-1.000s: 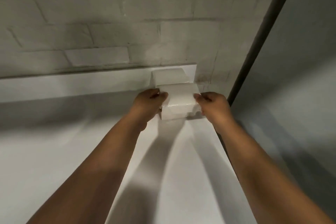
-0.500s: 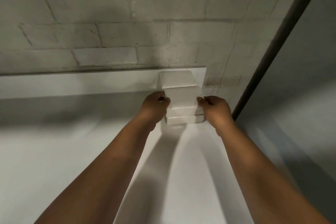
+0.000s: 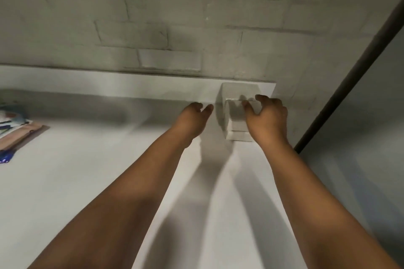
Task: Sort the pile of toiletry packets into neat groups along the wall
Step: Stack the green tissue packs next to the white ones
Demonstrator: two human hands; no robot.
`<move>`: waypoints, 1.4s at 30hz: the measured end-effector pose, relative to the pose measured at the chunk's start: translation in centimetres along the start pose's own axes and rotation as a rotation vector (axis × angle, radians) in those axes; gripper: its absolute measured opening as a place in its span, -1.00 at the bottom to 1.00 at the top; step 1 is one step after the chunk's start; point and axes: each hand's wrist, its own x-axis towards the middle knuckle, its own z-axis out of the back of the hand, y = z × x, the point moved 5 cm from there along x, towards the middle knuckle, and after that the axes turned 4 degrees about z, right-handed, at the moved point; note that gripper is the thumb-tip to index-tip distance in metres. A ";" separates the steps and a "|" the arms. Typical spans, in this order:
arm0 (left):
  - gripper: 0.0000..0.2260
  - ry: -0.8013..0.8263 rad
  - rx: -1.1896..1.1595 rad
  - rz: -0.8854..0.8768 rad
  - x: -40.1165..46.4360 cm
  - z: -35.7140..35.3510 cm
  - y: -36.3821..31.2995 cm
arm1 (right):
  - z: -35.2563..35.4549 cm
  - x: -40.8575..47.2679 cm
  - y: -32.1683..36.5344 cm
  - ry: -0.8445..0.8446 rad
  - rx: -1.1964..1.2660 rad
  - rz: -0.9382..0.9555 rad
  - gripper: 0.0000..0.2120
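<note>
Packets, left to right: a colourful pile [image 3: 13, 129] at 9 o'clock, cut off by the frame edge and blurred, so the count and print are unreadable. It lies on the white table [image 3: 87, 181], well apart from both hands. Brick wall [image 3: 175, 28] runs across 12 o'clock.

Left hand [image 3: 190, 120] hovers just left of the white stack [image 3: 238, 102], fingers loosely extended, holding nothing; a narrow gap shows between fingertips and stack.

White stack sits at 1 o'clock against the wall at the table's far right corner. How many packets it holds is hard to tell; edges are soft and shadowed.

Right hand [image 3: 267, 120] covers the stack's right and front side, fingers curled over the top edge, resting on it. Thumb is hidden, so whether it actually pinches: cannot tell.

Dark pole [image 3: 349, 72] slants at 3 o'clock.
</note>
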 end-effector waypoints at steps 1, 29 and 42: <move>-0.50 -0.033 0.003 -0.007 -0.7 1.3 0.3 | -0.7 -0.5 1.4 0.031 -0.008 0.050 -0.56; -0.70 -0.702 0.120 0.092 -21.7 48.3 26.1 | -23.0 -29.8 42.9 0.644 0.222 0.505 -0.63; -0.68 -0.673 0.153 0.102 -17.8 57.6 32.6 | -32.0 -31.1 53.0 0.713 0.191 0.569 -0.61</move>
